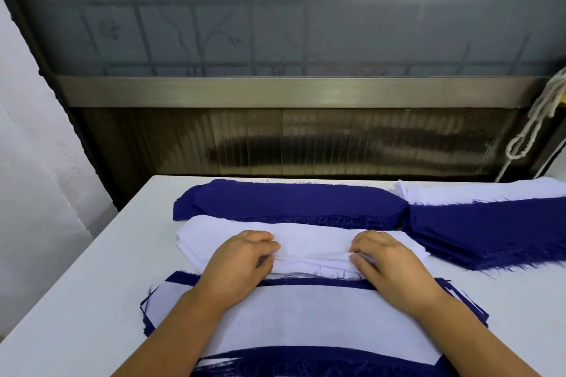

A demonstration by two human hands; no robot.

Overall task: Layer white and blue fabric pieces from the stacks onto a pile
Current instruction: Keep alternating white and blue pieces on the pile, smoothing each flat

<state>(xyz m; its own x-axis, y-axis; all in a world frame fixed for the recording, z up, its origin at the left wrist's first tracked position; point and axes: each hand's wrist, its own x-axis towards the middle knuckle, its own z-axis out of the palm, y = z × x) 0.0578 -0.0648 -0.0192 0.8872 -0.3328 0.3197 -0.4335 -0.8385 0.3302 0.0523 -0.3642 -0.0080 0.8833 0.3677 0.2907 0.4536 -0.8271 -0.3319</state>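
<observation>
Beyond white stack [312, 239] | blue stack [291, 202] | right: blue heap [490, 232], rope [533, 119]

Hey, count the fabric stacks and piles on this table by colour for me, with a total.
Blue stacks: 2, the far stack and the right stack.
White stacks: 2, the one the hands grip and the far right one.
Mixed white and blue piles: 1, the near pile.
Total: 5
</observation>
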